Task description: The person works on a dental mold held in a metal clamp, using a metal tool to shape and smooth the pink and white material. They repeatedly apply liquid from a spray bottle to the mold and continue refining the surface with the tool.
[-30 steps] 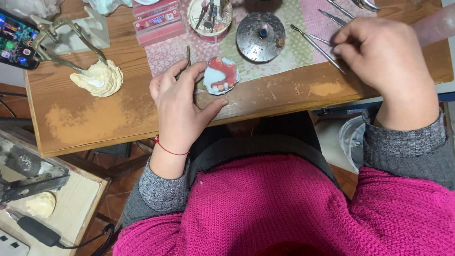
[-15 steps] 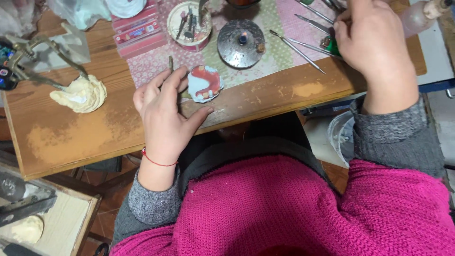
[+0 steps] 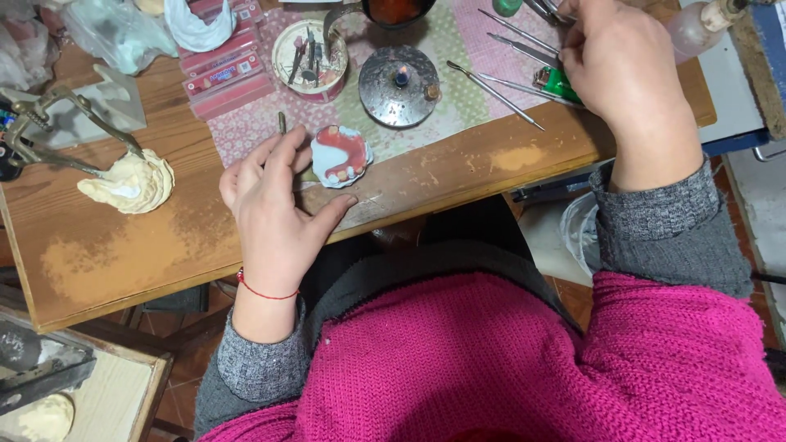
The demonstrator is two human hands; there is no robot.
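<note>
Pink wax and small white teeth make up the denture model (image 3: 341, 155) that sits on the wooden table (image 3: 123, 254), just past the fingertips of the left hand (image 3: 274, 205). That hand lies palm down, thumb stretched out flat beneath the model, the other fingers (image 3: 278, 160) drawn together around a thin metal tool (image 3: 282, 124) whose tip pokes out above them — the grip looks light, pen-like. Beyond the model, farther from the fingers, stands a round metal burner (image 3: 399, 86) with a small flame. The right hand (image 3: 622, 74) reaches to the far edge of the table, fingers curled among loose metal instruments (image 3: 499, 86) beside a green lighter (image 3: 561, 83); whether they pinch one I cannot tell. Off to the left-hand side rests a cream plaster cast (image 3: 129, 182).
</note>
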